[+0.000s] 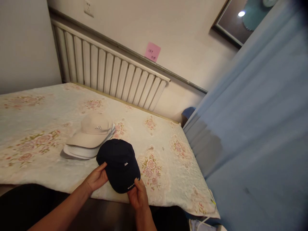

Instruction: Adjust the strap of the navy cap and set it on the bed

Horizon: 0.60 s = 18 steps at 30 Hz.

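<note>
A dark navy baseball cap (117, 160) with a small white logo on its front and white lettering at the brim's edge is held between both hands. My left hand (98, 177) grips its left side, thumb on top. On the brim's right edge, my right hand (139, 194) is closed with the thumb above and the fingers underneath, partly hidden. Behind and to the left, a beige baseball cap (96, 126) sits on top of white caps (79, 152) in a stack, their brims pointing left. How many lie underneath I cannot tell.
The caps' stack rests on a floral quilted cover (166, 189) over a bed-like surface. A white radiator (108, 70) runs along the wall behind, with a pink note (152, 52) above it. Blue curtains (260, 128) hang at the right, near a framed picture (231, 22).
</note>
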Motion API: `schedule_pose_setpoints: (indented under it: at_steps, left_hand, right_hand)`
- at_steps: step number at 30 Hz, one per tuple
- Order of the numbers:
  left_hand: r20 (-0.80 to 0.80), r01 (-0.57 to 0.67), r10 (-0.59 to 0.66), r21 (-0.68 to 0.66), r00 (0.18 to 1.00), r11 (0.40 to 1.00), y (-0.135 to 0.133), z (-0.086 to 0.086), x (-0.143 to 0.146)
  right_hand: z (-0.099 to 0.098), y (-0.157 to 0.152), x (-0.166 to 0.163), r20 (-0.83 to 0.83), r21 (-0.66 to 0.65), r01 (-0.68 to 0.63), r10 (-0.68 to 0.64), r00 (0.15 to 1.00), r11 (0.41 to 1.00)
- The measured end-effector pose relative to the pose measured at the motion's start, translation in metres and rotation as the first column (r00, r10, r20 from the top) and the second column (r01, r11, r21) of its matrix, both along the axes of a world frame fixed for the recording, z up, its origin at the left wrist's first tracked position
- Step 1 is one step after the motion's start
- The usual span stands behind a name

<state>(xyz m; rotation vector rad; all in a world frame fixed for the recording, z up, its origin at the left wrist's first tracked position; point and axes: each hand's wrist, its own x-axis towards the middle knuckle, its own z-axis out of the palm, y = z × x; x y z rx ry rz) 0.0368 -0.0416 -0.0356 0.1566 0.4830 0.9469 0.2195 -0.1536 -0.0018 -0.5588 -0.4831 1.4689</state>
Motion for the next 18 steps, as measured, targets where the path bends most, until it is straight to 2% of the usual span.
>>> schedule_pose_setpoints:
  at_steps: [7, 18]
  left_hand:
    - [-0.005, 0.011, -0.011, -0.018, 1.000, 1.000, -0.0026, 0.0058, 0.0006]
    - [-0.034, 0.000, 0.000, -0.002, 0.999, 1.000, -0.0022, 0.0057, 0.0006]
  right_hand:
    - [-0.0039, 0.0006, 0.0006, -0.008, 0.012, -0.006, 0.006, 1.000, 1.000]
    - [-0.0061, 0.0010, 0.0002, 0.025, -0.016, 0.008, -0.008, 1.000, 1.000]
